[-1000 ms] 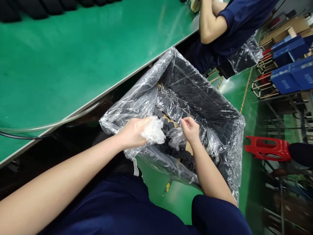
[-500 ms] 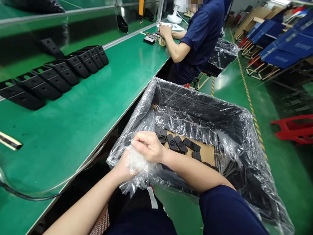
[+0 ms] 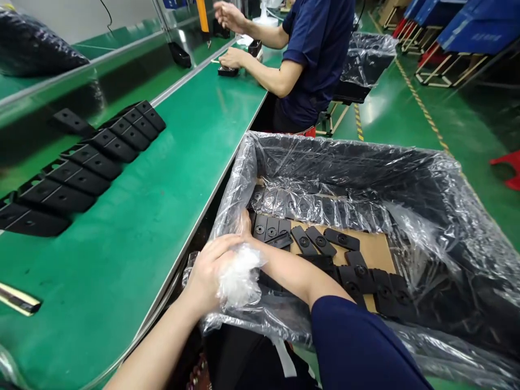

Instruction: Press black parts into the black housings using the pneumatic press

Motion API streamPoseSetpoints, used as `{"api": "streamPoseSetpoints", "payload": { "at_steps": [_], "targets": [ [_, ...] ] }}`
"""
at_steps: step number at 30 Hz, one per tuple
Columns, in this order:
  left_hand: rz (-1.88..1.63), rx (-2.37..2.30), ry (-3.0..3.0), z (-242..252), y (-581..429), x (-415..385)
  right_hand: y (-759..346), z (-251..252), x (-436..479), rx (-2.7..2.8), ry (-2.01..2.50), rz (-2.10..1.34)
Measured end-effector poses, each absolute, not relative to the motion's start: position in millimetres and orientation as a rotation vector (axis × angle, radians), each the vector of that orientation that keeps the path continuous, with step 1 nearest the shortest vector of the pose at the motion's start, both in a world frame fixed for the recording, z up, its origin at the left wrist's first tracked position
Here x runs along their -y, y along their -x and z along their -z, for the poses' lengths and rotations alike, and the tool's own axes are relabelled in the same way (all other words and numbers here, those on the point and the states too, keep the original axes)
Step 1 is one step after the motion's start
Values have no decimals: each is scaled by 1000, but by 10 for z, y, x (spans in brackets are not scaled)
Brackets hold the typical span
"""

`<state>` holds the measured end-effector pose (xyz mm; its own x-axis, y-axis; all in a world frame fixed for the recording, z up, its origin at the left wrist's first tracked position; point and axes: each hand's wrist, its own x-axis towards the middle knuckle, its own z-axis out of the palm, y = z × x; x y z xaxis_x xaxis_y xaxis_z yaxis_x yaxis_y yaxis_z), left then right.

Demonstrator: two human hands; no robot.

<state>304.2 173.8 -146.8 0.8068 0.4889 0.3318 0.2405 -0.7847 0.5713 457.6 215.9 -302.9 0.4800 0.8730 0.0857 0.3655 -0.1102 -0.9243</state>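
Observation:
My left hand [image 3: 208, 266] is closed on a crumpled wad of clear plastic [image 3: 239, 279] at the near left corner of a black box lined with clear plastic film [image 3: 365, 157]. My right hand [image 3: 245, 230] reaches across from the right and lies against the left hand at the liner's edge. One fingertip points up and the other fingers are hidden. Inside the box, several flat black parts with round holes [image 3: 320, 241] lie in rows on a brown cardboard sheet [image 3: 377, 252]. More of these parts sit under film at the back.
A green workbench [image 3: 162, 189] runs along the left with a row of black housings [image 3: 93, 157] and a metal strip [image 3: 16, 300]. A co-worker in dark blue [image 3: 317, 54] works further along, beside another lined bin [image 3: 365, 59]. A red stool [image 3: 506, 168] stands far right.
My right hand left the film inside the box and crossed over to meet my left hand, which kept the plastic wad. The view tilted up to show more of the bench and co-worker.

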Motion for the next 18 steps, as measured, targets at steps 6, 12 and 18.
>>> {"api": "streamPoseSetpoints", "payload": {
  "at_steps": [6, 12, 18],
  "targets": [
    [-499, -499, -2531, 1457, -3121, -1798, -5042, 3149, -2318, 968, 1956, -587],
    [-574, -551, -2505, 1474, -3139, -1797, -5831, 3234, -2818, 996, 2147, -557],
    [-543, -559, -2508, 1459, -3128, -1807, -5837, 3497, -3100, 971, 2203, -588]
  ]
}}
